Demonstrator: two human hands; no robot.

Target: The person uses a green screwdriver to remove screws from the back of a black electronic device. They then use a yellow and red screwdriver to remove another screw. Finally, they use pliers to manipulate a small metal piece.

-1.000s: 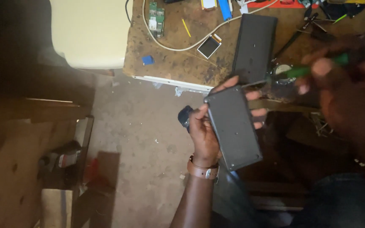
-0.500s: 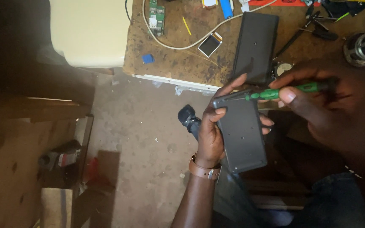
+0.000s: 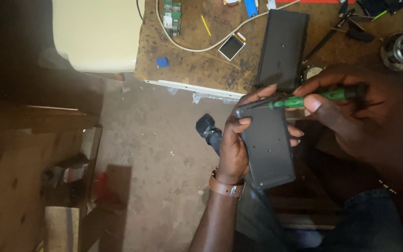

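Fingers of the left hand [image 3: 234, 149] were wrapped round the left edge of a dark grey flat casing [image 3: 267, 144], with the thumb side curled over its top-left corner and fingertips showing at its right edge. The casing was held upright in front of the body, above the lap and just near of the worktop [image 3: 187, 70] edge. A brown watch strap [image 3: 225, 186] was seen on that wrist.

The right hand [image 3: 350, 112] was closed in a pinch on a green-handled screwdriver [image 3: 313, 98], thumb and forefinger pressed together on the handle, the other fingers curled behind. The screwdriver was held nearly level, its thin shaft laid across the top edge of the casing and pointed left towards the corner by the left thumb. Whether the tip was seated in anything could not be told.

On the worktop, a second dark flat casing [image 3: 283, 44] lay just beyond the hands. Farther left, a small screen module [image 3: 232, 45], a white cable [image 3: 187, 46] and a green circuit board [image 3: 171, 14] were laid. A concrete floor [image 3: 155, 158] was seen below.
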